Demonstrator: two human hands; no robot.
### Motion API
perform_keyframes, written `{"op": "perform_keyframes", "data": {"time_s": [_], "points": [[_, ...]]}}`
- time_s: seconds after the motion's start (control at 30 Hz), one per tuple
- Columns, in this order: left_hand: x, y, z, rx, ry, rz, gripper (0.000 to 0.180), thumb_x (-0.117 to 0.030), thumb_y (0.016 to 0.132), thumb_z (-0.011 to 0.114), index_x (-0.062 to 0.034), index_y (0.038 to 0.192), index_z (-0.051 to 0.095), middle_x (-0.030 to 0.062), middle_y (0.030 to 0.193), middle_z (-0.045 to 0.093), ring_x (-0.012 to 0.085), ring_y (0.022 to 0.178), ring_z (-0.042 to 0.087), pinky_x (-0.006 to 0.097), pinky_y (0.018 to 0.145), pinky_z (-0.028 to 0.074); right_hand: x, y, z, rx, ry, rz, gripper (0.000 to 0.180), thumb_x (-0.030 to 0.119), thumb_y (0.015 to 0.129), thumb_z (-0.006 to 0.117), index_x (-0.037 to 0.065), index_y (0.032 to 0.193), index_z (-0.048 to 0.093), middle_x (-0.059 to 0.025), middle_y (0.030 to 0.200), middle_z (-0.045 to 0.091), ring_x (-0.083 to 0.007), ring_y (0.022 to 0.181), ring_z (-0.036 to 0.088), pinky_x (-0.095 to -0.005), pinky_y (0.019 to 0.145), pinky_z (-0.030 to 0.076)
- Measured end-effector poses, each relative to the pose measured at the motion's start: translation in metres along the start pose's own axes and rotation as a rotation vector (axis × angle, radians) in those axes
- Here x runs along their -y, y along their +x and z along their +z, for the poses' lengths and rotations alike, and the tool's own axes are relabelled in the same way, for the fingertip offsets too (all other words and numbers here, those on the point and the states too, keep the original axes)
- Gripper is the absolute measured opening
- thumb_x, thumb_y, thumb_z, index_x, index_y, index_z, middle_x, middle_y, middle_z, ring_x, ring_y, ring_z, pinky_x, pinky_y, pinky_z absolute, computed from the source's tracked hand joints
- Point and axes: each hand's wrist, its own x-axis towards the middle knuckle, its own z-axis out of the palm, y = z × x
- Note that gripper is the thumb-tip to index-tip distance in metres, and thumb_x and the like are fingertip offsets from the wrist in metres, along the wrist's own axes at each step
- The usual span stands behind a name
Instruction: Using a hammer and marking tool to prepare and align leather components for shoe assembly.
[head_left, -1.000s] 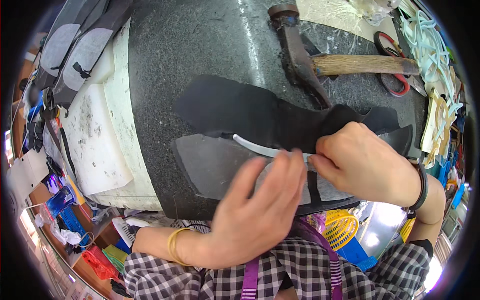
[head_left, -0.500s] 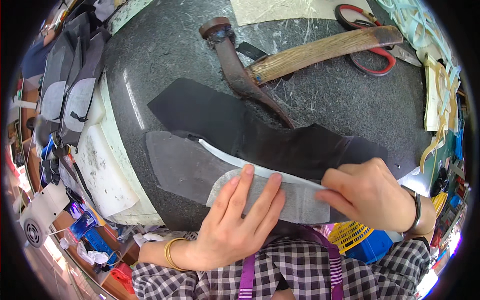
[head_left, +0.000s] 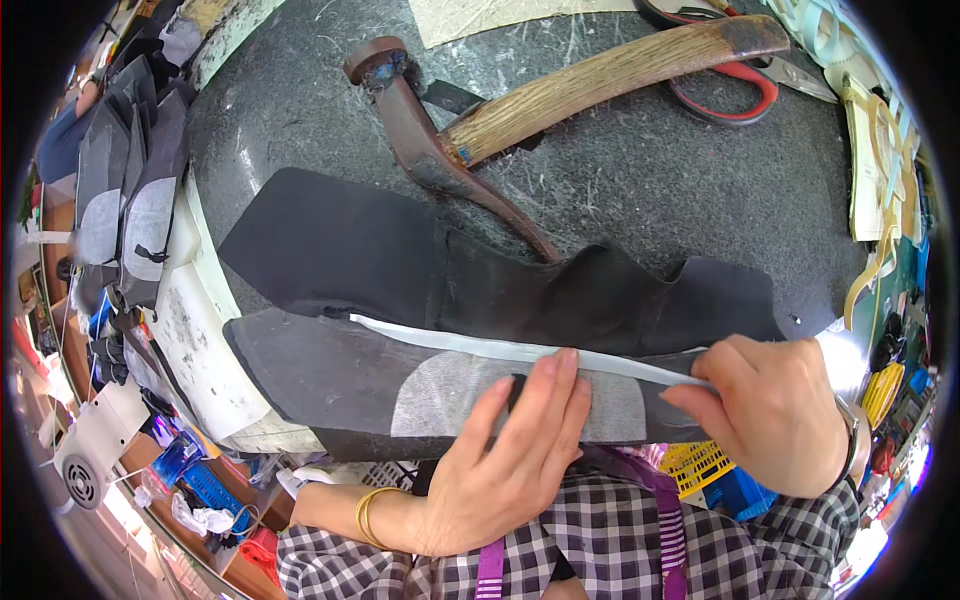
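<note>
A long black fabric piece [head_left: 340, 235] lies spread in front of me, its near half grey with a pale grey rounded patch [head_left: 440, 395]. Along the fold between the halves runs a narrow pale blue-white tape [head_left: 480, 347]. My left hand [head_left: 510, 455] rests with fingers stretched out, fingertips pressing on the tape near its middle. At the tape's right end, my right hand [head_left: 770, 405] pinches it between thumb and bent fingers, slightly off the fabric. The fingers of the right hand partly hide that end.
A hammer [head_left: 610, 85] with a wooden handle lies beyond the fabric, its claw tip near the far edge. Red-handled scissors [head_left: 745, 105] are partly under the handle. Grey pieces [head_left: 150, 225] hang at the left; pale blue tape [head_left: 815, 35] is heaped at far right.
My right hand has moved right with the tape's end, and the left fingertips sit farther right along the tape. The fabric lies flatter and more stretched out, with more of its pale patch showing.
</note>
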Motion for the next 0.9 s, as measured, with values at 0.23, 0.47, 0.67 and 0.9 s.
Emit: {"op": "perform_keyframes", "data": {"time_s": [0.23,0.47,0.67,0.9], "points": [[-0.007,0.01,0.008,-0.156,-0.159,0.014,0.051,-0.034,0.08,0.07,-0.0145,0.125,0.06,0.0206,0.137,0.052,0.0463,0.122,0.05,0.048,0.091,0.052,-0.015,-0.007,0.004,-0.069,0.254,0.079,0.019,0.017,0.086,0.071,0.004,0.082,0.058,-0.012,0.068,0.059,-0.0338,0.064,0.064,-0.0409,0.052,0.049],[-0.01,0.009,0.012,-0.179,-0.106,0.022,0.052,-0.035,0.081,0.07,-0.0129,0.127,0.06,0.0216,0.139,0.05,0.0473,0.122,0.049,0.05,0.092,0.053,-0.02,-0.006,0.008,-0.111,0.375,0.151,0.016,0.014,0.089,0.067,0.001,0.085,0.058,-0.016,0.069,0.062,-0.0354,0.063,0.064,-0.0403,0.053,0.049],[-0.013,0.013,0.004,-0.147,-0.074,0.014,0.05,-0.033,0.079,0.07,-0.0112,0.123,0.061,0.0205,0.139,0.051,0.0462,0.123,0.049,0.048,0.093,0.051,-0.024,-0.009,0.009,-0.112,0.368,0.162,0.016,0.015,0.09,0.066,0.001,0.084,0.06,-0.0166,0.066,0.062,-0.0358,0.062,0.064,-0.0402,0.054,0.049],[-0.017,0.026,0.01,-0.178,-0.207,0.001,0.054,-0.032,0.07,0.072,-0.0095,0.118,0.063,0.0124,0.136,0.055,0.0369,0.12,0.05,0.045,0.095,0.046,-0.028,-0.007,0.011,-0.102,0.351,0.117,0.016,0.015,0.089,0.066,0.001,0.083,0.063,-0.0169,0.067,0.062,-0.0361,0.062,0.064,-0.0413,0.055,0.05]]}}
